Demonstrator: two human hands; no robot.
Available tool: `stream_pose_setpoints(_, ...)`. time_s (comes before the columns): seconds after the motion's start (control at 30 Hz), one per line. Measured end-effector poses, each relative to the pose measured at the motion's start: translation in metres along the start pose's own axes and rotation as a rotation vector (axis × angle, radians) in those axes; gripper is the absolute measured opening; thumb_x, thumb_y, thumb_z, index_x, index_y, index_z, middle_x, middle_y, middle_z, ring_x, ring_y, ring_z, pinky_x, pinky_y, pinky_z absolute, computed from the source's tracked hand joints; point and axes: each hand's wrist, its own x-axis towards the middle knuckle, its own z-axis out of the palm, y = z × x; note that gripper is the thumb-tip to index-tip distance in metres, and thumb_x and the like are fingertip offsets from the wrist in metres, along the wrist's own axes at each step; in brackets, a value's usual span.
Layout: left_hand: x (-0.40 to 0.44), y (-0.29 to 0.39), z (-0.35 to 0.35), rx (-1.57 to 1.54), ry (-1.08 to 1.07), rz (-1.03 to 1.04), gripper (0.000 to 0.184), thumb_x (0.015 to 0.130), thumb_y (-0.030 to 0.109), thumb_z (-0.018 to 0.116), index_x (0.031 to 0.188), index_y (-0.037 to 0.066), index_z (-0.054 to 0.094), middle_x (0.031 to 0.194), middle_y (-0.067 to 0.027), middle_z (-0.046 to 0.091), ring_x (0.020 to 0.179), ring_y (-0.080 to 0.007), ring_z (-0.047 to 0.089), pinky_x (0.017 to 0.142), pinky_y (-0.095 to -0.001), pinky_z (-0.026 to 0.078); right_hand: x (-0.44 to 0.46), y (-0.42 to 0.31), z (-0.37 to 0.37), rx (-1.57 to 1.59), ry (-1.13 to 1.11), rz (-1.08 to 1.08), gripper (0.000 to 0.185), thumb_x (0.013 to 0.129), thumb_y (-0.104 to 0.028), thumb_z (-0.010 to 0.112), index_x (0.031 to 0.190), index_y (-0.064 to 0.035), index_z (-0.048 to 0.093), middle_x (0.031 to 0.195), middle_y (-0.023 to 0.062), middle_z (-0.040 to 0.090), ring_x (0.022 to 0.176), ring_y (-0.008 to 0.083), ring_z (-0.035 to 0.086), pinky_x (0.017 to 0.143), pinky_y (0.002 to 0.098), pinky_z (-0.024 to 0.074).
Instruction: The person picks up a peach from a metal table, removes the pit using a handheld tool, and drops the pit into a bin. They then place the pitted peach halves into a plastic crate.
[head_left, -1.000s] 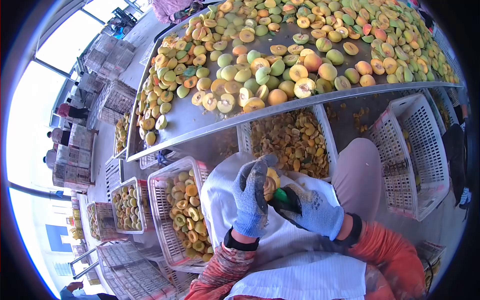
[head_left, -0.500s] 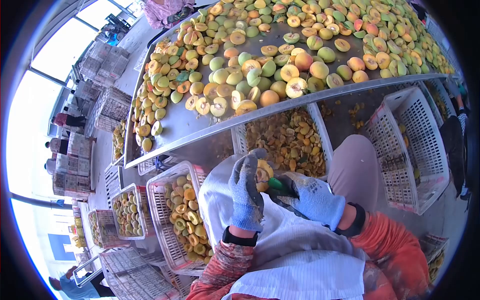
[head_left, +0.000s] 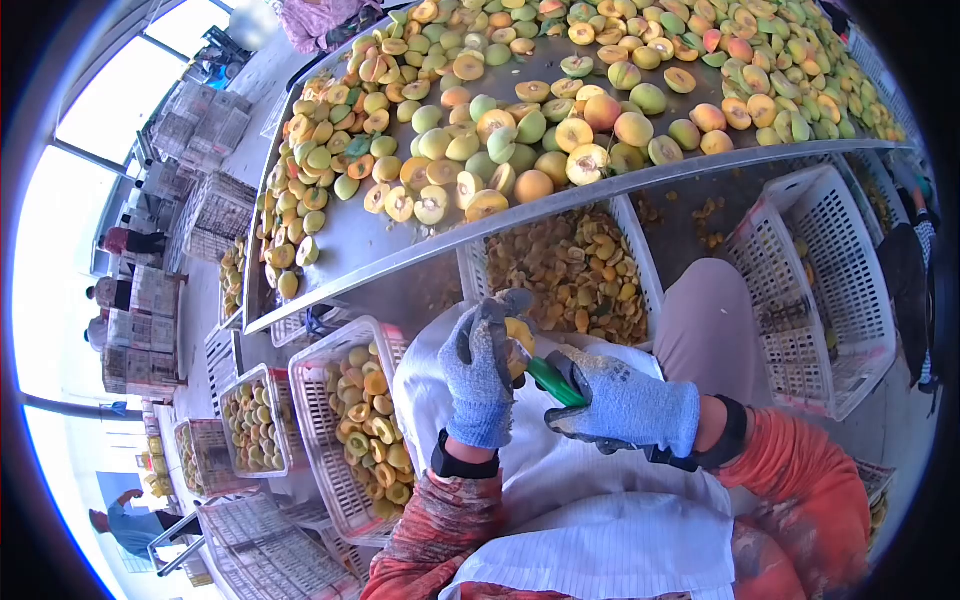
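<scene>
Both hands wear blue-grey work gloves with dark, soiled palms. My left hand (head_left: 478, 372), held over my apron-covered lap, has its fingers closed around a yellow peach half (head_left: 517, 333). In my right hand (head_left: 630, 398) is a green-handled pitting tool (head_left: 553, 381), gripped with the thumb along the handle. The tool's tip reaches the peach half, and its exact shape is hard to make out there. A white crate of peach scraps (head_left: 629, 225) stands just beyond my hands, under the table edge.
A metal table (head_left: 345, 235) in front bears many whole and halved peaches. At left stands a crate of pitted halves (head_left: 318, 405), with another peach-filled crate (head_left: 285, 440) beyond. White crates (head_left: 845, 300) stand at right. Other people work at the far left and back.
My right hand has shifted slightly right and down, exposing more of the green handle. The peach half has turned within my left hand. A person at lower left has raised an arm.
</scene>
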Motion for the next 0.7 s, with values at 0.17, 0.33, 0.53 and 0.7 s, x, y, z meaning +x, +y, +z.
stream_pose_setpoints(0.17, 0.003, 0.01, -0.012, 0.683, -0.229, 0.228, 0.031, 0.094, 0.02, 0.044, 0.106, -0.004, 0.059, 0.097, -0.0101, 0.064, 0.084, -0.0171, 0.062, 0.071, -0.0271, 0.049, 0.009, 0.007, -0.01, 0.328, -0.374, 0.259, 0.044, 0.073, -0.027, 0.07, 0.108, -0.0049, 0.054, 0.091, 0.0103, 0.058, 0.055, 0.0153, 0.06, 0.042, 0.0252, 0.0496)
stream_pose_setpoints(0.33, 0.018, 0.007, -0.007, 0.103, -0.141, 0.103, 0.027, 0.091, 0.017, 0.051, 0.106, -0.004, 0.06, 0.094, -0.0084, 0.064, 0.079, -0.0122, 0.058, 0.07, -0.025, 0.048, 0.016, 0.027, 0.016, 0.133, -0.116, -0.014, 0.048, 0.075, -0.027, 0.069, 0.114, -0.0036, 0.05, 0.09, 0.0115, 0.058, 0.055, 0.015, 0.059, 0.043, 0.0258, 0.049)
stream_pose_setpoints(0.53, 0.035, -0.008, 0.006, 0.237, -0.013, 0.463, 0.034, 0.095, 0.024, 0.044, 0.107, -0.005, 0.057, 0.103, -0.0125, 0.062, 0.09, -0.0171, 0.058, 0.08, -0.0283, 0.046, 0.019, -0.003, -0.012, 0.664, -0.337, 0.311, 0.048, 0.08, -0.029, 0.065, 0.116, -0.0025, 0.048, 0.085, 0.0089, 0.06, 0.047, 0.0122, 0.058, 0.042, 0.0257, 0.0467)
stream_pose_setpoints(0.7, 0.034, 0.01, 0.014, 0.134, -0.069, 0.303, 0.035, 0.095, 0.027, 0.046, 0.106, -0.005, 0.058, 0.101, -0.0126, 0.063, 0.087, -0.0172, 0.061, 0.077, -0.0289, 0.049, 0.015, 0.002, -0.007, 0.454, -0.09, 0.156, 0.048, 0.079, -0.03, 0.066, 0.114, -0.0016, 0.049, 0.086, 0.0103, 0.06, 0.046, 0.0134, 0.059, 0.042, 0.0261, 0.0474)
